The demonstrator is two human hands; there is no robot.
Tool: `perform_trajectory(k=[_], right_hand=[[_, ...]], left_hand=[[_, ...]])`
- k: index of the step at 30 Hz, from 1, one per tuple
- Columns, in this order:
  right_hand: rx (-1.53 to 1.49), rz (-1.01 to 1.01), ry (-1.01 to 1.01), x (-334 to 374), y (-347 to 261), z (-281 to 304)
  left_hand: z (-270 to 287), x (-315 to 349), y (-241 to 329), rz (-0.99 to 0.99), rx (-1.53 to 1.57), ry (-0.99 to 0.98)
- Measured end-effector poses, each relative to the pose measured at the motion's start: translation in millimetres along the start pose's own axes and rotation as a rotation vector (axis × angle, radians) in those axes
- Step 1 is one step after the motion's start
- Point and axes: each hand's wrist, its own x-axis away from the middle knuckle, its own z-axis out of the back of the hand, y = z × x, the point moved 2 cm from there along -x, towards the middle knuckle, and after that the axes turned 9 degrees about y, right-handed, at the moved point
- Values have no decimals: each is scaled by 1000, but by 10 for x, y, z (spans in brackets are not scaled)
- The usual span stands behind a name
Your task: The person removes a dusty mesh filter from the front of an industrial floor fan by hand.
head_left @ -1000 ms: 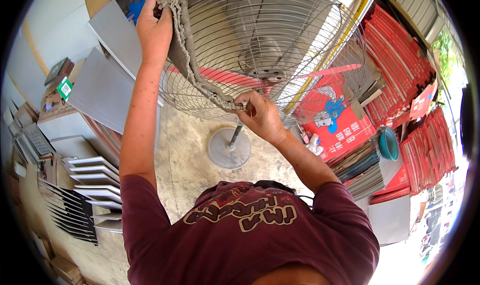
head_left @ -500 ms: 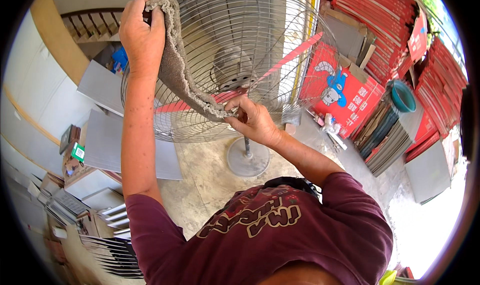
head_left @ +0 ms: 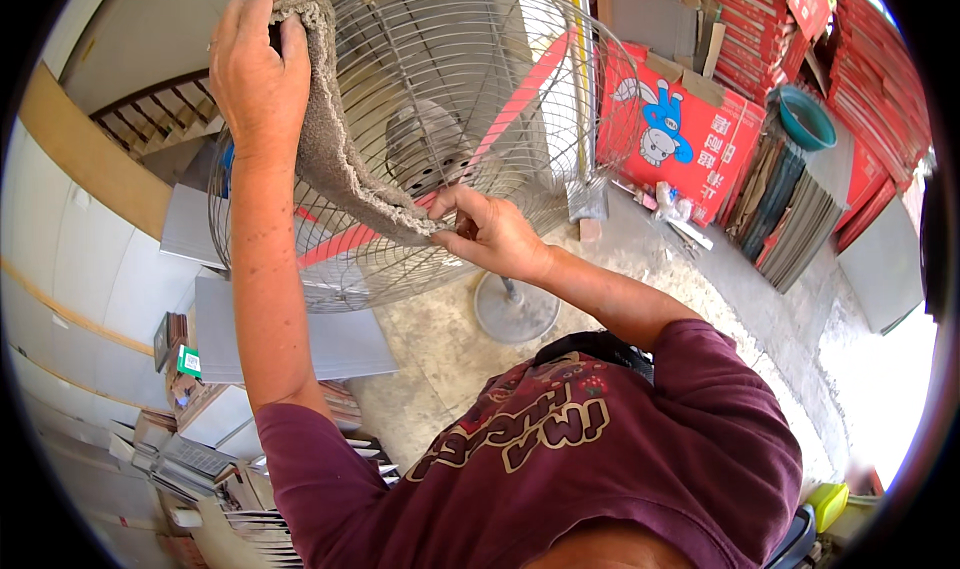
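A thick grey-brown rag with ragged, lighter edges hangs in a curve between my two hands. My left hand, raised at the upper left, grips its top end with the fingers folded over the edge. Lower and nearer the middle, my right hand pinches the bottom end between thumb and fingertips. Right behind the rag stands a large pedestal fan with a round wire cage, pinkish-red blades and a round base on the floor. The rag covers part of the cage; whether it touches the wires I cannot tell.
At the right lean a red carton with a cartoon figure, a teal basin and stacked flat boards. Red boxes are piled behind. Grey panels lie at the left, with a stair railing beyond.
The whole view has turned a little, so the fan cage and carton sit farther left. Both hands keep their hold on the rag, which hangs much as before.
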Motion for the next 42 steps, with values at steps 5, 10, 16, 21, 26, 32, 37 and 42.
perform_trajectory(k=[5,10,16,21,26,32,37,42], right_hand=[[-73,-23,29,2,86,94],[-143,-38,108,34,194,87],[-121,-83,114,93,366,177],[23,-114,92,159,549,400],[159,-167,193,222,776,736],[157,-285,326,346,1062,1078],[147,-333,387,459,1318,1267],[191,-394,490,581,1605,1409]], left_hand=[[-149,-60,242,-90,22,-5],[-275,-35,333,-238,35,-3],[-515,145,556,-433,25,-43],[-591,257,635,-491,38,10],[-628,417,734,-500,22,-2],[-630,581,860,-482,52,-74],[-668,711,972,-449,104,-157],[-706,934,1036,-382,153,-287]])
